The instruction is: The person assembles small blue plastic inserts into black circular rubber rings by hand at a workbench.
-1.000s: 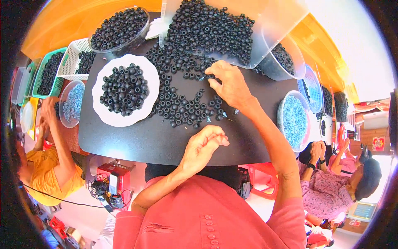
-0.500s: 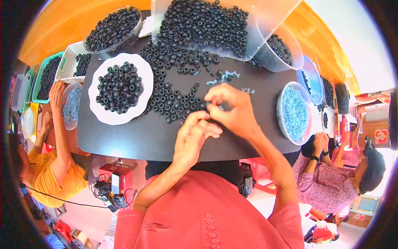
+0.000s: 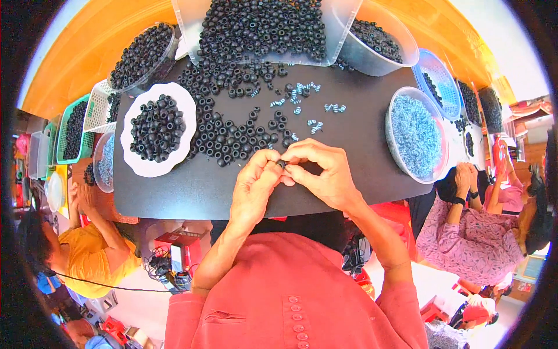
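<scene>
Close together over the near part of the dark table [image 3: 174, 198], my two hands meet at one small black round part with a hole [image 3: 281, 164]. My left hand [image 3: 254, 189] pinches it from the left. From the other side, the thumb and forefinger of my right hand [image 3: 326, 176] close on the same part; whether a spring is in it is hidden. Just beyond my fingers lie loose black round parts [image 3: 228, 139]. Several small silvery coil springs [image 3: 302, 89] are scattered farther off. A white scalloped plate [image 3: 189, 125] at the left is heaped with black parts.
A clear bin [image 3: 343, 35] spills black parts at the back, beside a round tub [image 3: 410, 55]. The right side holds a bowl of springs [image 3: 414, 136]. People sit at both sides, one in yellow [image 3: 96, 253], another in patterned pink [image 3: 465, 238].
My right hand has come down and toward me to join my left at the black part. Both hands now pinch it. The view has shifted a little.
</scene>
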The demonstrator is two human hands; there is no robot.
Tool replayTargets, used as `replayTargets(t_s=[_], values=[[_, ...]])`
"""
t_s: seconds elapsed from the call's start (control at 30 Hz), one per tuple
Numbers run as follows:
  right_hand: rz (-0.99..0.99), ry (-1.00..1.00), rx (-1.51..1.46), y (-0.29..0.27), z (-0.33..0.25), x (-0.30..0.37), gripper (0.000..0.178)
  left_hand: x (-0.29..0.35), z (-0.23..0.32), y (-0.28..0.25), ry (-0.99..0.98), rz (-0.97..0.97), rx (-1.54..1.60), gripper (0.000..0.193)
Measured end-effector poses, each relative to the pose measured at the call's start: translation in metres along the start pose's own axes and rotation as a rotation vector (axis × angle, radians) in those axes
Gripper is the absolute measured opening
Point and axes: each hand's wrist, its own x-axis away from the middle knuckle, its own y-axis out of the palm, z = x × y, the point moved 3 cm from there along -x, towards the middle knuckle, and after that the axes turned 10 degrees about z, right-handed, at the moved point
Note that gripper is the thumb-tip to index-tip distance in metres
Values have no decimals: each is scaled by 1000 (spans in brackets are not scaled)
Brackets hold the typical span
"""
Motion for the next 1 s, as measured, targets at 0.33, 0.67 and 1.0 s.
replayTargets(t_s=[0.33, 0.67, 1.0], values=[[-163, 24, 32, -12, -3, -8, 16, -3, -3, -2, 9, -107, -58, 12], [-183, 202, -41, -13, 1, -5, 9, 3, 1, 2, 102, -112, -207, 10], [-181, 260, -48, -8, 8, -4, 10, 6, -2, 0, 98, -51, -277, 11]])
